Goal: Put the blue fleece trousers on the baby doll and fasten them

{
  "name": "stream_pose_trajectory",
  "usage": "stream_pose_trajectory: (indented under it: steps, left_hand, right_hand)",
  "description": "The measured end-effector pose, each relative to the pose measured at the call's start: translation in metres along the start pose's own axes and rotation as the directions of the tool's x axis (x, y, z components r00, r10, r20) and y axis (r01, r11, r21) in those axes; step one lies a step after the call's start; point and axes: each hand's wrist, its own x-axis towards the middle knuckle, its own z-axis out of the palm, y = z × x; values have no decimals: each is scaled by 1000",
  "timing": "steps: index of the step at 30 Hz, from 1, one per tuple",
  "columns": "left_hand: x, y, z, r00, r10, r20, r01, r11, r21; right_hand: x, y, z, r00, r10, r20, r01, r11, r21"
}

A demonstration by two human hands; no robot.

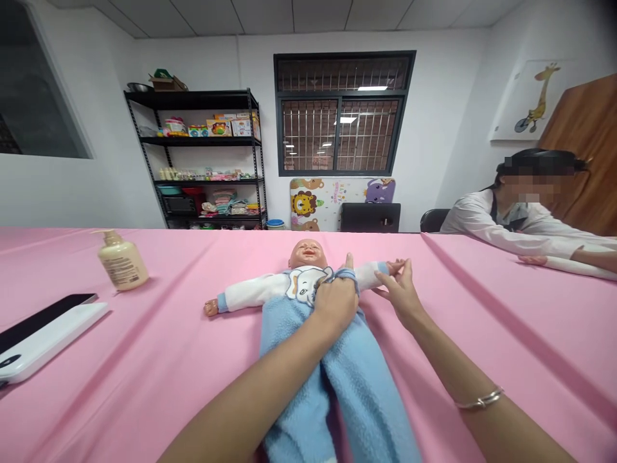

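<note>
A baby doll [308,254] lies on its back on the pink table cover [193,360], dressed in a white top and light blue fleece overalls [347,379]. My left hand [337,299] rests on the doll's chest near the shoulder strap, fingers curled around the strap and the upper arm. My right hand [400,289] pinches the doll's outstretched arm at the wrist, by the blue cuff. The doll's other arm [236,299] stretches out to the left, free.
A beige pump bottle [123,262] stands at the left, and a phone [43,331] lies near the left edge. Another person in white [520,225] sits at the right with arms on the table. Black shelves with toys [207,161] stand behind.
</note>
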Motion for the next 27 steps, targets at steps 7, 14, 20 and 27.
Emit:
stream_pose_trajectory:
  steps: [7,14,20,27]
  left_hand:
    - [3,-3,2,989,-4,-149,-4,999,-51]
    - [0,-8,-3,989,16,-145,-33,993,-116]
    - [7,-19,-19,976,206,67,-195,971,-141]
    - [9,-35,-28,881,455,132,-353,816,-459]
  right_hand:
    - [-7,-22,6,968,-54,245,-16,961,275]
    - [-21,-35,18,911,-117,396,20,970,241]
    - [-24,-31,22,979,26,202,-80,962,262]
    - [-16,-19,15,883,318,346,-470,621,628]
